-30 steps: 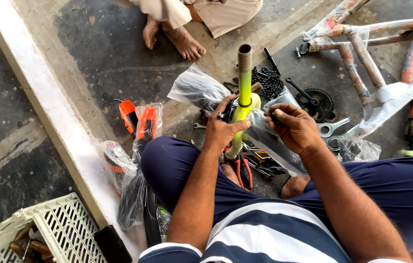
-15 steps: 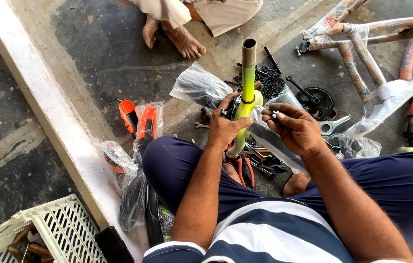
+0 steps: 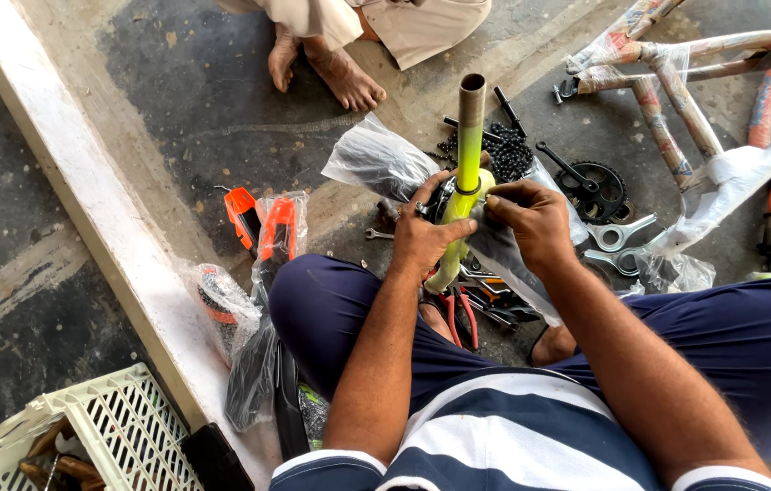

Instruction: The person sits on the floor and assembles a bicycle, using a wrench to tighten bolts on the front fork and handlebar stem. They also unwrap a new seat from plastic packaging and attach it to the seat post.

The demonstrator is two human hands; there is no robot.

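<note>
The person sits on a rough concrete floor (image 3: 176,82), dark and stained, with a pale raised curb (image 3: 85,200) running diagonally off to the left of the hands. Between the two hands stands a yellow-green bicycle fork (image 3: 465,173), its steerer tube upright and its legs running down toward the lap. The left hand (image 3: 424,235) is closed around the fork at the crown, fingers curled on its left side. The right hand (image 3: 531,218) has its fingertips pinched at the black ring on the crown; whether it holds a small part there cannot be told. Just beyond the hands lie a clear plastic bag (image 3: 376,162), a heap of black chain (image 3: 505,153) and a crankset (image 3: 590,189). Below the hands, red-handled pliers (image 3: 458,318) rest among loose tools. Well to the left sit orange parts in wrapping (image 3: 263,223), and nearer the viewer a white plastic crate (image 3: 113,436). To the far right lies a wrapped bicycle frame (image 3: 704,118). Another person's bare feet (image 3: 331,68) rest on the floor beyond.
</note>
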